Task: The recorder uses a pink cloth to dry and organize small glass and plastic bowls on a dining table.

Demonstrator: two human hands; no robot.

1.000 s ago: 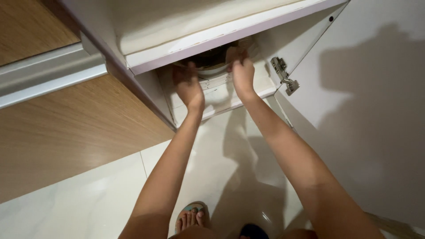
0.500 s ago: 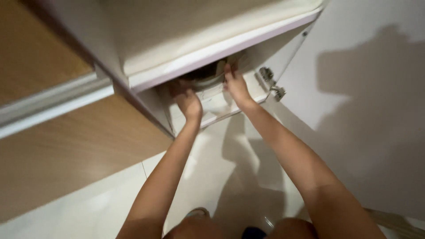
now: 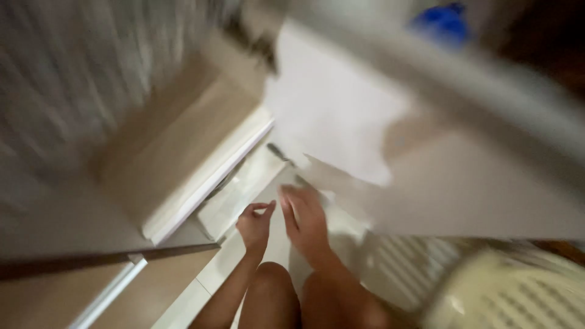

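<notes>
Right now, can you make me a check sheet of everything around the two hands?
Surface: pale glossy tiled floor under the person; picture heavily blurred.
Job's things: white cabinet opening just ahead of both hands; contents too blurred to tell.
Clutter: cream slatted plastic basket at lower right; small blue blurred object at top.
Grippers: left hand and right hand bare, fingers loose, holding nothing.
Cables: nothing seen.
Surroundings: white open cabinet door at right; wood-toned panel at left.

Two hands, left (image 3: 255, 224) and right (image 3: 306, 219), one pale slatted basket (image 3: 518, 292) near right, one blue blurred thing (image 3: 443, 18) far right.
</notes>
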